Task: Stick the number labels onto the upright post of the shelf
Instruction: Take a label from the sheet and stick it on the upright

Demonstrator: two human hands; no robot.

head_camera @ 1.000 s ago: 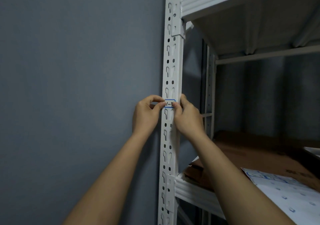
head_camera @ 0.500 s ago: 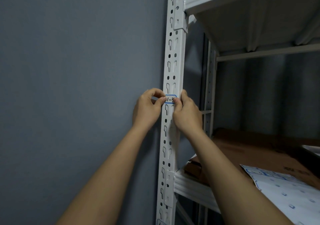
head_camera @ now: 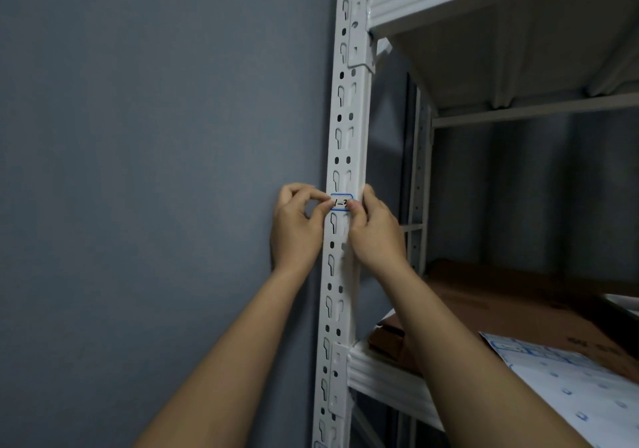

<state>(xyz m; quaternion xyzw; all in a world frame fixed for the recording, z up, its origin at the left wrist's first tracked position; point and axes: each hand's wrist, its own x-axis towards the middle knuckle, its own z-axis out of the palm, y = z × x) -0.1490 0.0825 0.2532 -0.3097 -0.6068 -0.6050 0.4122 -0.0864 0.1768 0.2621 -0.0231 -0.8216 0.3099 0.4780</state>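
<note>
While the number label (head_camera: 340, 202) sits across the upright post (head_camera: 345, 143), I judge I am pressing it down: my left hand (head_camera: 297, 226) and right hand (head_camera: 375, 231) each pinch an end. Next, rub it flat.

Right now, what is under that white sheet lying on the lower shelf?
The label sheet lies on flat brown cardboard, which sits on the lower shelf. Whatever is beneath the cardboard is covered.

white shelf (head_camera: 387, 375), cardboard (head_camera: 501, 313), label sheet (head_camera: 581, 389)
</note>
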